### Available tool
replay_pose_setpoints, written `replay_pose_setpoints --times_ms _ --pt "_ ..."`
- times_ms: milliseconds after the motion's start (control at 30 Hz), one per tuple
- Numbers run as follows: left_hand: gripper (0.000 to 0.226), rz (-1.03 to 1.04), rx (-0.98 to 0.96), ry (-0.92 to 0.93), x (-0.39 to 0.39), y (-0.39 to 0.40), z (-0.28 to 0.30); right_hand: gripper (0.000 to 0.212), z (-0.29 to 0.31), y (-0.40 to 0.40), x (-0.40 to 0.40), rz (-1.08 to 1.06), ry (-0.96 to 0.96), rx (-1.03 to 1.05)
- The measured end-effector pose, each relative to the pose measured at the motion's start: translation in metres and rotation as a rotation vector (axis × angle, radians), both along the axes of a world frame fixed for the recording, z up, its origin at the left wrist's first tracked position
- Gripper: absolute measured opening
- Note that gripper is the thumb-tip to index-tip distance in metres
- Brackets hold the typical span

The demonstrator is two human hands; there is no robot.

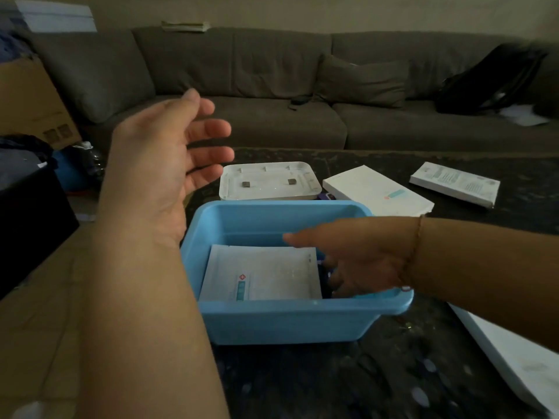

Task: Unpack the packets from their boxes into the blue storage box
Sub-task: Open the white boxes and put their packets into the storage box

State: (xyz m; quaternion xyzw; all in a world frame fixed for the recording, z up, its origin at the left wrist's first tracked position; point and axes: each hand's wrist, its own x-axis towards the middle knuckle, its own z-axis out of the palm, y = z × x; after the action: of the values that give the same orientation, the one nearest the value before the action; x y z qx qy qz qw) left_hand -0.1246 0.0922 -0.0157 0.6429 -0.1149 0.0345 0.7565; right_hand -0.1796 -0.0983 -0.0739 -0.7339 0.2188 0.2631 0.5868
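Observation:
The blue storage box [287, 322] stands on the dark table in front of me. A white packet [272, 273] with a red cross and a teal strip lies flat inside it. My right hand [357, 258] reaches down into the box at the packet's right edge, fingers spread and relaxed, holding nothing that I can see. My left hand [172, 149] hovers above and left of the box, palm turned up, fingers loosely spread and empty. Two white packet boxes [378, 192] [453, 182] lie on the table behind the blue box.
The white lid [269, 181] lies upside down just behind the blue box. Another white box [514, 358] sits at the table's right front edge. A grey sofa [272, 116] runs behind the table, with a black bag [490, 77] on it. Cardboard and bags stand at left.

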Motion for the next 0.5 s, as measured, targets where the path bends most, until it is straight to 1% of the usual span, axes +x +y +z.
replay_pose_setpoints --times_ms 33,67,167,233,267,300,333,400,433,467,500 --pt "0.023 -0.004 0.002 -0.004 0.000 0.000 -0.001 0.101 -0.003 0.001 0.001 -0.003 0.019 -0.004" --pt "0.023 -0.009 0.002 -0.008 -0.001 0.000 -0.001 0.107 -0.010 -0.002 0.004 0.007 -0.005 -0.016" --pt "0.023 -0.004 -0.007 -0.023 0.001 -0.001 -0.003 0.104 -0.017 -0.004 0.008 0.015 -0.035 0.004" --pt "0.023 0.002 -0.002 -0.033 0.001 -0.003 -0.002 0.112 -0.018 -0.006 0.008 -0.006 -0.027 0.005" --pt "0.024 0.010 0.006 -0.037 0.000 -0.005 0.000 0.113 -0.016 -0.006 0.006 -0.001 -0.011 -0.003" --pt "0.024 0.001 -0.003 -0.041 -0.001 -0.007 0.002 0.109 -0.013 -0.005 0.003 0.014 -0.001 -0.014" --pt "0.024 -0.005 0.004 -0.058 -0.003 -0.010 0.003 0.098 -0.006 -0.003 -0.003 0.019 -0.003 -0.046" --pt "0.023 0.004 0.049 -0.123 -0.008 -0.018 0.008 0.062 0.007 -0.008 -0.016 0.024 -0.076 -0.123" --pt "0.022 0.005 0.075 -0.175 -0.014 -0.023 0.010 0.048 0.015 -0.017 -0.023 0.021 -0.137 -0.132" --pt "0.021 0.004 0.091 -0.244 -0.023 -0.031 0.012 0.046 0.025 -0.024 -0.034 0.014 -0.197 -0.125" --pt "0.021 -0.013 0.085 -0.323 -0.033 -0.041 0.015 0.051 0.036 -0.034 -0.047 -0.005 -0.246 -0.117"
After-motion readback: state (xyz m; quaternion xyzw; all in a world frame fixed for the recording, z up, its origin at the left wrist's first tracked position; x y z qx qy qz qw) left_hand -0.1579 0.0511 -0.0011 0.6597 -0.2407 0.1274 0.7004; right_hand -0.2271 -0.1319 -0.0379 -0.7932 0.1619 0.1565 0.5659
